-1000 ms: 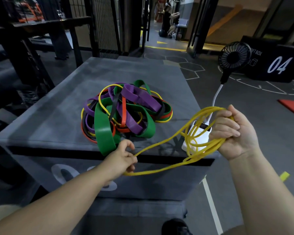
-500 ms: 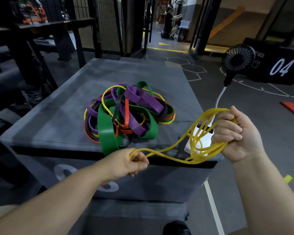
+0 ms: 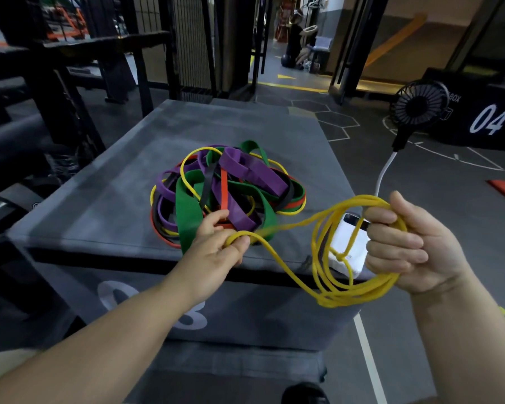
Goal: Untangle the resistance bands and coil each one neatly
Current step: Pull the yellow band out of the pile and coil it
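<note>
A tangle of green, purple, red, black and yellow resistance bands [image 3: 231, 193] lies on top of the grey padded box [image 3: 105, 199]. My right hand [image 3: 411, 243] grips several coiled loops of a thin yellow band [image 3: 347, 293] over the box's front right corner. My left hand [image 3: 219, 246] pinches the free end loop of that same yellow band at the near edge of the pile. Between the hands the yellow band hangs slack.
A white power bank [image 3: 349, 246] sits on the box's front right corner, with a white cable up to a small black fan [image 3: 419, 104]. A black box marked 04 [image 3: 490, 121] stands at the right. Dark racks are at the left. A person is far back.
My left hand has moved up and to the right with the yellow band's end, from below the box edge to the near side of the pile. The band between the hands has gone slack.
</note>
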`<action>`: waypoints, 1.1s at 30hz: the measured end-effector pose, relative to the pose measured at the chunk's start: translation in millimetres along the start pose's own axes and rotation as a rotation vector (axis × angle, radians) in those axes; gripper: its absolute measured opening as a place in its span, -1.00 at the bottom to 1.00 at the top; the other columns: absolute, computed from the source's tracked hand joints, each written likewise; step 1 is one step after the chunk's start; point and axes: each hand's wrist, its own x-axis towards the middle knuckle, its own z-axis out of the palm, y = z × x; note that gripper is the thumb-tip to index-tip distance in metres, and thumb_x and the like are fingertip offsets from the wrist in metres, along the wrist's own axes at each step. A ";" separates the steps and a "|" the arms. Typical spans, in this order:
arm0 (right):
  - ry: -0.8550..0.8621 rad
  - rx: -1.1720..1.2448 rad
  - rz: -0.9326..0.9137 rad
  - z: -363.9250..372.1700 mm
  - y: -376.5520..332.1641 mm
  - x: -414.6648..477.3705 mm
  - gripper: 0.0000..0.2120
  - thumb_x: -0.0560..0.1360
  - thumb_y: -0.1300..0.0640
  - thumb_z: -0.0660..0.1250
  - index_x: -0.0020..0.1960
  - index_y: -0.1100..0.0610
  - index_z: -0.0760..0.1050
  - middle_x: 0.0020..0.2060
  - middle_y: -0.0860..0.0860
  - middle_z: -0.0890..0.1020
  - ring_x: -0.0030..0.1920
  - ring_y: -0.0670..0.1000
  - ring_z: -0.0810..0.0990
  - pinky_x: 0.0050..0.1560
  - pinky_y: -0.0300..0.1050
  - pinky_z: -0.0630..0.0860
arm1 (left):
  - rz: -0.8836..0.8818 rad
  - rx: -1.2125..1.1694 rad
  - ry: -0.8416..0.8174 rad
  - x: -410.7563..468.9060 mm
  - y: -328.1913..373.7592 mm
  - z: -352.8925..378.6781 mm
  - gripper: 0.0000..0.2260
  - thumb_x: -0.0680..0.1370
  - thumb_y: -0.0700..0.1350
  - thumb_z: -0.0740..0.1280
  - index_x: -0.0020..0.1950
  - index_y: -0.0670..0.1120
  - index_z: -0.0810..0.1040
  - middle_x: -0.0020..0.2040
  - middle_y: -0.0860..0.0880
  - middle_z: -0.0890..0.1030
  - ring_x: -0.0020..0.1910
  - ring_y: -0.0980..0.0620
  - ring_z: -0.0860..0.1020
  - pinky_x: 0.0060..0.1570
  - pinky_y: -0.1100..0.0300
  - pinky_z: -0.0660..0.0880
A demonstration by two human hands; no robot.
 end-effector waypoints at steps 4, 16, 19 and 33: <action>-0.008 0.029 0.068 -1.6 2.9 3.4 -0.61 0.70 -0.04 -0.04 0.05 0.24 0.40 -0.45 -0.06 0.26 -0.52 -0.12 0.16 -0.27 -0.16 0.30 | -0.055 0.000 -0.056 -2.0 1.6 -2.4 -0.68 0.63 -0.03 0.19 -0.29 -0.09 0.50 -0.10 0.13 0.57 -0.06 0.30 0.53 0.02 0.22 0.40; 0.522 -0.355 0.045 16.5 70.3 56.1 -0.74 0.50 -0.02 0.24 -0.12 0.19 0.44 -0.35 0.09 0.46 -0.37 0.05 0.49 -0.28 -0.05 0.51 | -0.375 -0.639 -0.168 -6.8 14.4 17.1 -0.77 0.65 -0.22 0.04 0.04 -0.19 0.49 -0.33 -0.04 0.53 -0.35 0.05 0.53 -0.28 0.08 0.56; 0.586 -0.399 0.067 15.7 82.8 65.3 -0.68 0.51 0.02 0.26 0.06 0.27 0.51 -0.17 0.21 0.52 -0.17 0.14 0.54 0.00 0.16 0.53 | -0.322 -0.584 -0.205 -7.5 11.8 18.7 -0.79 0.66 -0.24 0.11 0.13 -0.23 0.51 -0.13 -0.12 0.64 -0.15 -0.01 0.63 -0.07 -0.04 0.62; 0.700 -1.091 0.156 27.4 103.0 70.8 -0.60 0.50 -0.18 0.29 0.00 0.18 0.45 -0.15 0.17 0.66 -0.10 0.08 0.63 0.06 0.17 0.55 | -0.332 -0.242 -0.157 -11.6 0.9 20.4 -0.78 0.60 -0.23 0.10 0.05 -0.20 0.54 -0.10 -0.28 0.55 -0.12 -0.15 0.55 -0.05 -0.14 0.60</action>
